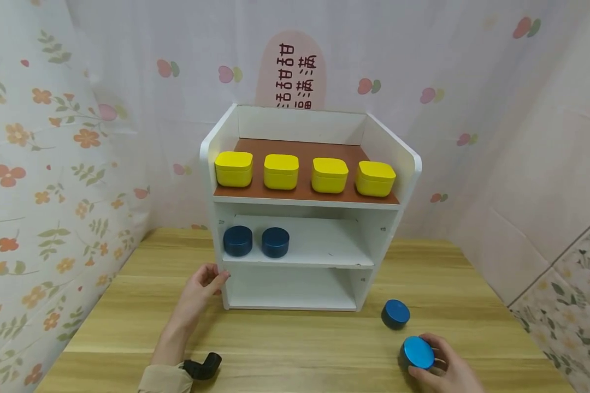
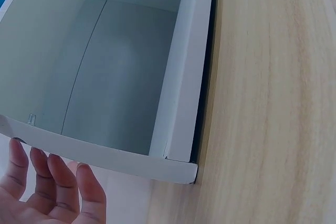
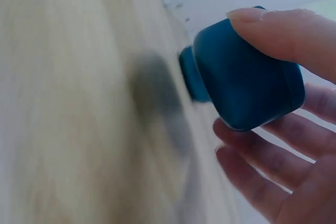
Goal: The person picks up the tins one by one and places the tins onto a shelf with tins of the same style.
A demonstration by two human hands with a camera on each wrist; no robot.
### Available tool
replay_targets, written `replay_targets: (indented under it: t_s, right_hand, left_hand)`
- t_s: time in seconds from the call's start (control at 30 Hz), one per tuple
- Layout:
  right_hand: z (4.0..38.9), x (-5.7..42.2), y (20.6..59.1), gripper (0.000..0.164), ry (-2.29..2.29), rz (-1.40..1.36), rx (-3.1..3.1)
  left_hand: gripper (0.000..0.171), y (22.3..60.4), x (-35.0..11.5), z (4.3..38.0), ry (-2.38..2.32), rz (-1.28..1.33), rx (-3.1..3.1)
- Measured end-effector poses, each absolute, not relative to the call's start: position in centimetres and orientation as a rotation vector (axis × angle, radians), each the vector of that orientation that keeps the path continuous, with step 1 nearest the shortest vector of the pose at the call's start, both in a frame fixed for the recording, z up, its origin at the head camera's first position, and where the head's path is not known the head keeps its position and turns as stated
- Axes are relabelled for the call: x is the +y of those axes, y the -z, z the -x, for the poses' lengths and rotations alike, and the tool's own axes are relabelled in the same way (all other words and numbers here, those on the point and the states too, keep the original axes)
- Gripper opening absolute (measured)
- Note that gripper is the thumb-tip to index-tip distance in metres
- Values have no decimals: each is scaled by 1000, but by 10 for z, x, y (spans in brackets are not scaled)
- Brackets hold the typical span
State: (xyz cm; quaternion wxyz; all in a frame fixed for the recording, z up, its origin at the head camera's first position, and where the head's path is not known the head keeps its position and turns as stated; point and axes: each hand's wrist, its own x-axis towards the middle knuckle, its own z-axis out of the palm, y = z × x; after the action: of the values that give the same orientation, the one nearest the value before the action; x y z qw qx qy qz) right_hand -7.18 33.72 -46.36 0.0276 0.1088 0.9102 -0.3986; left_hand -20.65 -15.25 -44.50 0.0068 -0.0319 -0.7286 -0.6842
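My right hand (image 1: 444,364) grips a blue round tin (image 1: 418,352) between thumb and fingers. In the right wrist view this tin (image 3: 247,80) is tilted above the tabletop, with a blurred shadow beside it. Just beyond it on the table sits another blue tin (image 1: 395,314), partly hidden in the right wrist view. My left hand (image 1: 204,286) touches the lower left side of a white shelf unit (image 1: 295,263). From the left wrist, the fingertips (image 2: 90,182) appear against the outside of its side panel.
Two dark blue tins, the left one (image 1: 238,240) and its neighbour (image 1: 275,242), stand on the middle shelf. Several yellow boxes (image 1: 281,172) line the brown top. A wooden table (image 1: 295,349) carries the unit; patterned curtains (image 1: 128,82) hang behind and at the sides.
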Motion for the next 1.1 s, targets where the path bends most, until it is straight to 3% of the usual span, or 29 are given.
replay_targets:
  t_s: [0.77, 1.1]
  right_hand:
    - [88, 302, 412, 65, 1342, 159, 3139]
    - [108, 277, 390, 65, 1399, 376, 3063]
  left_hand:
    - [33, 446, -149, 210, 2131, 147, -2268]
    - [31, 448, -151, 206, 2122, 145, -2254]
